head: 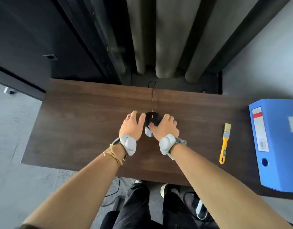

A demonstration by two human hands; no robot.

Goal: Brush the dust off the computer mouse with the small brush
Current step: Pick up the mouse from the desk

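The black wired computer mouse (152,117) sits in the middle of the dark wooden table (76,121), with a red light glowing on its upward face. My right hand (166,128) holds it from the right, thumb pressed over its near end. My left hand (132,125) rests against its left side with fingers stretched out and apart. A pale grey patch (148,132) shows between my hands; I cannot tell what it is. The small brush (224,143), with a yellow handle and pale bristles, lies alone on the table well to the right of my right hand.
The mouse's cable (152,96) runs over the table's far edge. A blue ring binder (276,142) lies flat at the right, just beyond the brush. Grey curtains and dark wall panels stand behind the table. Cables and a power strip lie on the floor by my feet.
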